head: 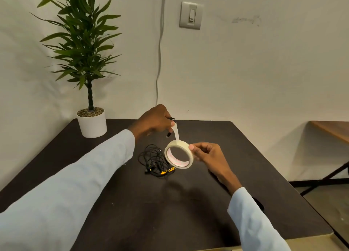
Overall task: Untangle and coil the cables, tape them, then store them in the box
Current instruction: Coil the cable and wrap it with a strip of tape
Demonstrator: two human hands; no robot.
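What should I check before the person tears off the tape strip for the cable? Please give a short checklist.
1. Right hand grips the tape roll: ok.
2. Left hand pinches the pulled strip: ok.
3. Strip is straight, not twisted: ok.
4. Coiled cable in the left hand is secure: cannot tell; only a plug end shows.
5. Remaining cables on the table are coiled: not ok, they lie in a tangle.
6. Box within reach: cannot tell.

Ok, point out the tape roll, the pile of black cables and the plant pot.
tape roll (190,156), head view, on the roll's right rim by the fingers.
pile of black cables (153,159), head view, middle of the tangle on the table.
plant pot (93,126), head view, front of the white wall.
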